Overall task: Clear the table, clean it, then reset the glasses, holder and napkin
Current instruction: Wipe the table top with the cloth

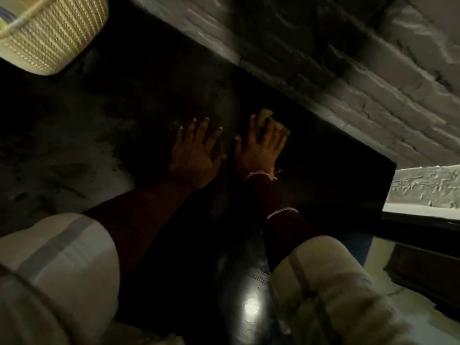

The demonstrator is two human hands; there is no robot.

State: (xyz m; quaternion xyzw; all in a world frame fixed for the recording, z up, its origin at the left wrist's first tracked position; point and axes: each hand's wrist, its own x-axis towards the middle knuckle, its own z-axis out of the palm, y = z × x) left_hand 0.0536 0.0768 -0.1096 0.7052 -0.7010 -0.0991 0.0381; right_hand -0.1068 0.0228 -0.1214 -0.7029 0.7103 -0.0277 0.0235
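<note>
The dark table top [149, 115] fills most of the view, with smeared streaks on its left half. My left hand [194, 150] lies flat on it, fingers spread, holding nothing. Just to its right, my right hand [261, 143] presses a pale yellowish cloth [265, 114] against the table near the far edge; the cloth shows only past my fingertips. No glasses, holder or napkin appear in this view.
A woven cream basket [49, 33] stands at the table's far left corner. A grey brick wall [323, 58] runs along the far edge. The table's right end [388, 188] drops off to a light floor and dark furniture [423, 270].
</note>
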